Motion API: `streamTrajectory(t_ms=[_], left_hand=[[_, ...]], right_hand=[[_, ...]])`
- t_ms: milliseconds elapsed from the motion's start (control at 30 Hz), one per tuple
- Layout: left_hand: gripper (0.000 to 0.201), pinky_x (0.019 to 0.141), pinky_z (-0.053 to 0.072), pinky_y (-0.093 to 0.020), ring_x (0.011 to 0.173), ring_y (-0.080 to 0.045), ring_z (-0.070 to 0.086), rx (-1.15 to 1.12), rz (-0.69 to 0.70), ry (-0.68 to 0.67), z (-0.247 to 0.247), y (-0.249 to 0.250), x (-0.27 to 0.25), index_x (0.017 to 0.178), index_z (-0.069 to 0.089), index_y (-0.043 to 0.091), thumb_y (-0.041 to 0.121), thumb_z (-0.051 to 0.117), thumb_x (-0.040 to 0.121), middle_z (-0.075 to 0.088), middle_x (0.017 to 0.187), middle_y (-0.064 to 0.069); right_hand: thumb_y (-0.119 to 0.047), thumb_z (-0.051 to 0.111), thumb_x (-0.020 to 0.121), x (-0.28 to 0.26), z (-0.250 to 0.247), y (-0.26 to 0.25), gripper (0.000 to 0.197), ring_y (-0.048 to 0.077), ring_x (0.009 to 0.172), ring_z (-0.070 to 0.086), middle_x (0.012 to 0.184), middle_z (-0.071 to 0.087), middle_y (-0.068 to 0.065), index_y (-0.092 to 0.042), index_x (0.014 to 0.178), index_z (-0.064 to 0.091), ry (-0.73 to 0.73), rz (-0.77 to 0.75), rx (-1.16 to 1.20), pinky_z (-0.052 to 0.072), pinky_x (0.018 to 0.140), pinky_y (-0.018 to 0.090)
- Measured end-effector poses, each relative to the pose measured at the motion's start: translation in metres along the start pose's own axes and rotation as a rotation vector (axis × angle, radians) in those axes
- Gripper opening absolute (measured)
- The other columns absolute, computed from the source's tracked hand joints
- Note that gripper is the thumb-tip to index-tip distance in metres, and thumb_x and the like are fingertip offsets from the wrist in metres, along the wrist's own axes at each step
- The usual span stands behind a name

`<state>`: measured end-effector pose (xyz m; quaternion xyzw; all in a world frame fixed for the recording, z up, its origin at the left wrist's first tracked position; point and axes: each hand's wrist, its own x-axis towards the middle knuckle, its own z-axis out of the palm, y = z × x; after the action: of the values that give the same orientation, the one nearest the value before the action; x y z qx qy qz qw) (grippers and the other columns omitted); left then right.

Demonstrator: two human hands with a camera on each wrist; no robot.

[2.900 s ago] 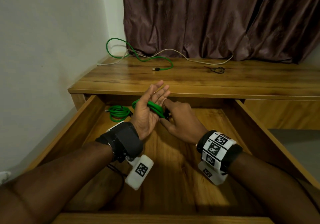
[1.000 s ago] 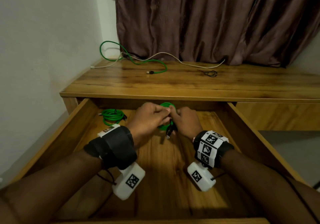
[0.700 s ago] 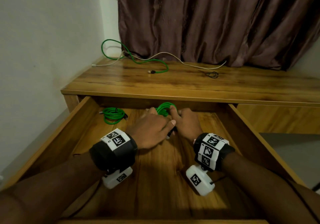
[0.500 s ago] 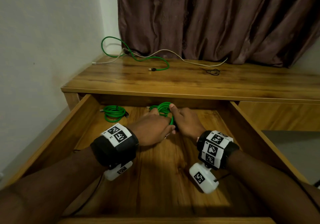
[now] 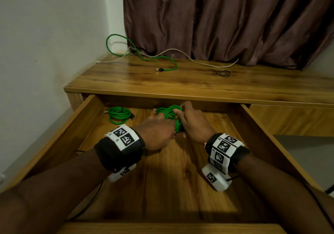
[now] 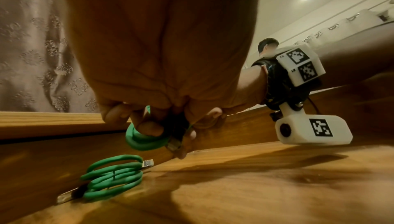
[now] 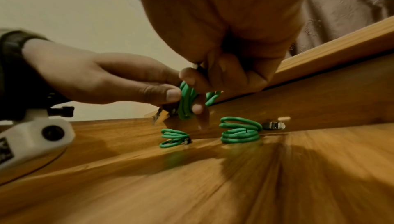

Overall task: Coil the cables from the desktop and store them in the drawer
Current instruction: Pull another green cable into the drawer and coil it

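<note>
Your left hand [image 5: 159, 132] and right hand [image 5: 194, 125] meet at the centre of the head view, above the far end of the open drawer [image 5: 86, 118]. Both hands hold one green coil [image 5: 169, 114] between them.

Left hand: the thumb and fingers are curled and pinch the coil from the left. The right wrist view shows the thumb tip pressed against the strands [image 7: 187, 99].

Right hand: the fingers are curled around the coil from the right, with one finger raised above the loops. The left wrist view shows the coil [image 6: 140, 138] gripped under the fingers, with a connector hanging beside it.

The coil is held clear of the drawer floor, just below the front edge of the bench [image 5: 198, 83].

A second coil [image 5: 119, 115] lies flat on the drawer floor, at centre left of the head view, apart from both hands. Its connectors rest beside it.

On the bench, in the upper half of the head view:
- A loose green cable [image 5: 144, 56] runs from the upper left to a connector near the centre.
- A white cable [image 5: 198, 62] crosses it along the curtain [image 5: 216, 16].
- A small black cable [image 5: 223, 73] lies to the right.
</note>
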<state>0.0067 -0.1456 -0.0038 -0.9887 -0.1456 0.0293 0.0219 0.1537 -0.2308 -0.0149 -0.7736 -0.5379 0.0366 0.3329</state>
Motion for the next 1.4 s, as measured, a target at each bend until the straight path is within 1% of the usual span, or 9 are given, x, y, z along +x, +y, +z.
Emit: streamTrajectory(t_ms=[167,333,467,767,867,967,1100,1233,1400], left_hand=[[0.032,0.097,0.039,-0.044,0.12,-0.026,0.05,0.032,0.017,-0.018,-0.002,-0.001,-0.005,0.133,0.048,0.015,0.037,0.039,0.11,0.057,0.132,-0.007],[0.028,0.093,0.042,-0.041,0.111,-0.018,0.051,0.043,0.11,0.021,0.0,-0.009,-0.006,0.128,0.052,0.023,0.039,0.037,0.11,0.06,0.127,0.001],[0.026,0.091,0.033,-0.039,0.111,-0.02,0.048,0.119,0.114,-0.007,-0.006,-0.002,-0.005,0.127,0.05,0.023,0.04,0.037,0.111,0.058,0.129,0.0],[0.021,0.092,0.034,-0.041,0.114,-0.02,0.049,0.146,0.147,-0.07,-0.01,-0.003,-0.007,0.121,0.051,0.029,0.042,0.039,0.11,0.059,0.128,0.004],[0.022,0.091,0.033,-0.039,0.105,-0.015,0.042,0.069,0.191,-0.101,-0.008,-0.004,-0.008,0.112,0.053,0.027,0.04,0.034,0.111,0.056,0.112,0.005],[0.029,0.088,0.029,-0.036,0.1,-0.013,0.037,-0.083,0.179,-0.114,-0.003,0.001,-0.008,0.11,0.056,0.027,0.041,0.03,0.112,0.048,0.096,0.01],[0.042,0.078,0.032,-0.036,0.086,-0.018,0.047,-0.137,0.18,0.011,0.004,0.001,-0.003,0.087,0.049,0.026,0.06,0.033,0.107,0.049,0.081,0.007],[0.04,0.067,0.042,-0.034,0.071,-0.014,0.055,-0.735,0.205,0.124,0.009,-0.014,0.003,0.087,0.062,0.024,0.054,0.044,0.107,0.06,0.079,0.007],[0.042,0.074,0.041,-0.021,0.066,-0.01,0.044,-1.449,0.255,0.242,0.009,-0.019,0.003,0.072,0.049,0.023,0.044,0.043,0.108,0.041,0.063,0.009]], right_hand=[[-0.045,0.041,0.11,-0.001,-0.009,-0.004,0.036,0.013,0.048,0.062,0.092,0.071,0.009,-0.017,0.132,0.044,-0.055,-0.059,-0.061,0.057,0.052,0.032],[-0.046,0.04,0.11,-0.002,-0.019,-0.002,0.037,0.011,0.045,0.064,0.096,0.072,0.008,-0.018,0.134,0.046,-0.101,-0.082,-0.115,0.061,0.058,0.038],[-0.048,0.037,0.11,-0.002,-0.026,-0.003,0.041,0.022,0.072,0.068,0.104,0.072,0.011,-0.017,0.134,0.049,-0.142,-0.094,-0.25,0.059,0.074,0.047],[-0.047,0.037,0.11,-0.002,-0.029,-0.005,0.044,0.023,0.08,0.063,0.108,0.07,0.013,-0.015,0.138,0.05,-0.234,-0.123,-0.372,0.046,0.07,0.034],[-0.044,0.037,0.111,-0.004,-0.029,-0.005,0.041,0.012,0.061,0.053,0.104,0.071,0.014,-0.012,0.132,0.054,-0.23,-0.116,-0.338,0.047,0.064,0.035],[-0.042,0.036,0.112,-0.004,-0.027,-0.002,0.04,0.02,0.069,0.063,0.103,0.073,0.013,-0.012,0.126,0.059,-0.202,-0.113,-0.297,0.052,0.07,0.039],[-0.041,0.036,0.112,-0.005,-0.025,0.0,0.044,0.001,0.055,0.062,0.073,0.067,0.001,-0.008,0.118,0.064,-0.225,-0.024,-0.117,0.047,0.057,0.024],[-0.065,0.026,0.106,0.0,-0.04,0.001,0.064,0.008,0.045,0.058,0.062,0.067,0.001,-0.019,0.113,0.071,-0.044,0.205,0.308,0.043,0.045,0.024],[-0.067,0.022,0.104,-0.004,-0.036,-0.001,0.067,0.018,0.102,0.073,0.116,0.075,0.002,-0.024,0.124,0.069,-0.142,0.211,0.586,0.059,0.095,0.044]])
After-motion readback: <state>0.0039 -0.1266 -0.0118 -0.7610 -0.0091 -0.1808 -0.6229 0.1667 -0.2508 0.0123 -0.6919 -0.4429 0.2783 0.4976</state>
